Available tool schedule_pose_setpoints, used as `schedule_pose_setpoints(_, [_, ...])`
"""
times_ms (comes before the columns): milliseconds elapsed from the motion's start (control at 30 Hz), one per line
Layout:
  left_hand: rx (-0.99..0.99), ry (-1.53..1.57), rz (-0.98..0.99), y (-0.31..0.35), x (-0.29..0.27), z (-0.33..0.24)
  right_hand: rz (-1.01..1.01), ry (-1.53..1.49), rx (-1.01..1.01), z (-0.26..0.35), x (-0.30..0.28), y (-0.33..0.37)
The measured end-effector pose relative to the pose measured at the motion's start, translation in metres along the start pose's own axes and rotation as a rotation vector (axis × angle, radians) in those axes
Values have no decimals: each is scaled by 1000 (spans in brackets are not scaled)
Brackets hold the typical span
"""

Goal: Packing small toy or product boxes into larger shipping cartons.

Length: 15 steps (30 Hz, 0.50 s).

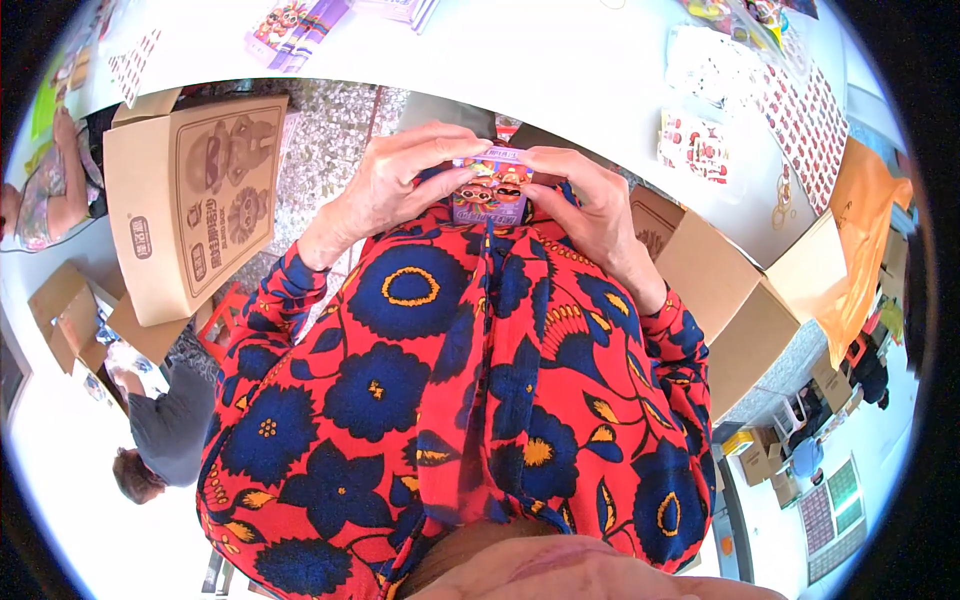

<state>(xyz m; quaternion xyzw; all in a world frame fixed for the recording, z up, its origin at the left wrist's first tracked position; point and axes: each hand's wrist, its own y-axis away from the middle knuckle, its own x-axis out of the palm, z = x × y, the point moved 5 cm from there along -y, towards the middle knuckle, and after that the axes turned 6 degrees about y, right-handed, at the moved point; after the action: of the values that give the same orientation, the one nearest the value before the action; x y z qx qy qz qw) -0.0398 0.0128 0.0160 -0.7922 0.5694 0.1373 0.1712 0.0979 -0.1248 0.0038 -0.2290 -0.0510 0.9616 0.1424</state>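
Between my two hands, close to my chest at the table's near edge, is a small purple printed box [489,210] with colourful cartoon figures on its front. My left hand [395,180] grips its upper left side, thumb on the front and fingers along the top. On the other side, my right hand [590,195] pinches the upper right corner between thumb and fingers. The box's top edge faces away from me, and its back is hidden.
On the white table [520,70] lie purple flat cartons [295,35], a sticker sheet [800,125] and smaller printed sheets [693,148]. A large cardboard box [195,200] stands left, an open carton [730,290] right beside orange plastic [862,235]. Other people [172,405] sit at left.
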Motion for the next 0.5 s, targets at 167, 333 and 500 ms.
schedule_pose_setpoints(167, [34,-1,15,1,5,-1,93,-116,114,-5,0,1])
schedule_pose_setpoints(333, [2,30,-44,-2,0,3,101,-177,293,-2,3,-2])
schedule_pose_setpoints(500, [-46,77,-42,-3,-3,4,76,-163,190,-6,5,-4])
